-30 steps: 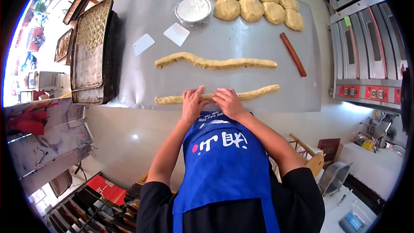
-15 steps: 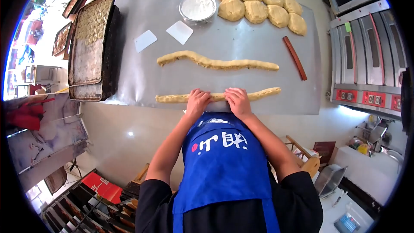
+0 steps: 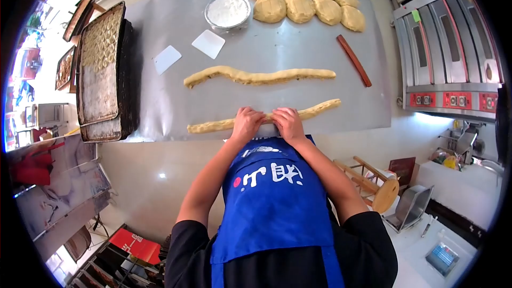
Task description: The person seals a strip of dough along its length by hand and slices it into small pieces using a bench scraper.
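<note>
Now the two hands sit nearer each other than half a second ago: the left hand (image 3: 247,124) and the right hand (image 3: 288,125) nearly meet at the middle of the near dough strip (image 3: 210,126), which lies across the centre of the frame along the table's (image 3: 298,48) near edge. For the work on the strip, this means that the handling is gathered at its middle, with both ends left untouched.

On each hand the fingers (image 3: 258,114) are bent and held close together rather than spread, gripping the dough from above with little gap; how firmly they press cannot be told. The far dough strip (image 3: 261,78), a little above in the frame, keeps its wavy shape, apart from both hands. Toward the upper centre stand a bowl of flour (image 3: 228,10) and, just right, the dough lumps (image 3: 300,9); a reddish stick (image 3: 353,60) lies at upper right.
</note>
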Available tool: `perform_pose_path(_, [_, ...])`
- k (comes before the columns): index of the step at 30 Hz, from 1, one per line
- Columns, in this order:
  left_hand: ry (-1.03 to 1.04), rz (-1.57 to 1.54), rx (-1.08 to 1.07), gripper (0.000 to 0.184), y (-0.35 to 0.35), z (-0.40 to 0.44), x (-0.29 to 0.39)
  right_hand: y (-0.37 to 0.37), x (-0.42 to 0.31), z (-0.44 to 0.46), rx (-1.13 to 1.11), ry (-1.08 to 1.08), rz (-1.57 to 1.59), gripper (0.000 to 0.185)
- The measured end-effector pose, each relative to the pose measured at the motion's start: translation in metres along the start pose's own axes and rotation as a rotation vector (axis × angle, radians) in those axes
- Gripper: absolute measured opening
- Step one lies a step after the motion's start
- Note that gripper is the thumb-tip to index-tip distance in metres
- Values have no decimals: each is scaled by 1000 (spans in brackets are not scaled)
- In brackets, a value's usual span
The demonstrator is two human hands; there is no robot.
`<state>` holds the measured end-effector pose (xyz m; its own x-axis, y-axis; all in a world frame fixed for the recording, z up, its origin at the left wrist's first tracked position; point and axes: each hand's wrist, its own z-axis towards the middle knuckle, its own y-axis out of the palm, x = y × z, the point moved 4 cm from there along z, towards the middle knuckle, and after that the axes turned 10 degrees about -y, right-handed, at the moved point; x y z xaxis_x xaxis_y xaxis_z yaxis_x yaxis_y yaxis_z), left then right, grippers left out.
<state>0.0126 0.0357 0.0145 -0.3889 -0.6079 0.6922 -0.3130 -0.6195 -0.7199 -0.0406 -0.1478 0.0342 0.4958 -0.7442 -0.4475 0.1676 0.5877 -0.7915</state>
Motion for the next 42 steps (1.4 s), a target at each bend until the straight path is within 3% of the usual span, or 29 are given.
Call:
perform_pose_path(2, [-94,58,61,24,0,2,9,3,2,-3,4,20,-15,16])
perform_pose_path(5, [18,71,24,29,5,8,20,0,3,-3,-30,57,5,16])
perform_pose_path(7, [-34,58,-20,31,12,10,15,-3,7,-3,13,57,109,16])
perform_pose_path(9, [-108,57,-52,32,16,11,8,-19,17,-8,28,140,169,18])
perform_pose_path(11, [-145,77,-63,28,19,13,10,-42,37,-18,100,449,147,20])
perform_pose_path(13, [-121,62,1,23,21,18,31,-62,49,-27,108,273,-27,25])
perform_pose_path(15, [-86,44,55,20,26,22,42,-67,54,-39,61,250,-53,29])
perform_pose_path(18, [-91,-30,10,20,40,31,44,-68,52,-47,-12,155,-97,36])
perform_pose_path(21, [-139,94,-96,19,44,36,43,-60,47,-45,-57,41,-130,38])
perform_pose_path(26, [-93,32,53,24,45,17,52,-45,50,-31,-60,-34,-20,41])
perform_pose_path(29, [-186,80,102,21,47,17,63,-30,69,-38,-124,-30,90,40])
perform_pose_path(31, [-268,60,-3,32,46,10,64,-25,73,-39,-178,15,164,39])
perform_pose_path(33, [-194,248,207,55,31,-3,72,-30,64,-39,-170,-36,123,42])
perform_pose_path(34, [-218,261,213,55,28,-16,63,-35,58,-33,-151,-81,59,45])
perform_pose_path(36, [-348,442,242,78,19,-53,40,-42,41,-31,-171,-123,37,49])
perform_pose_path(38, [-396,467,244,81,3,-78,18,-32,30,-37,-209,-141,-52,62])
perform_pose_path(42, [-403,566,149,87,-21,-76,-16,-11,32,-13,-163,-75,-213,66])
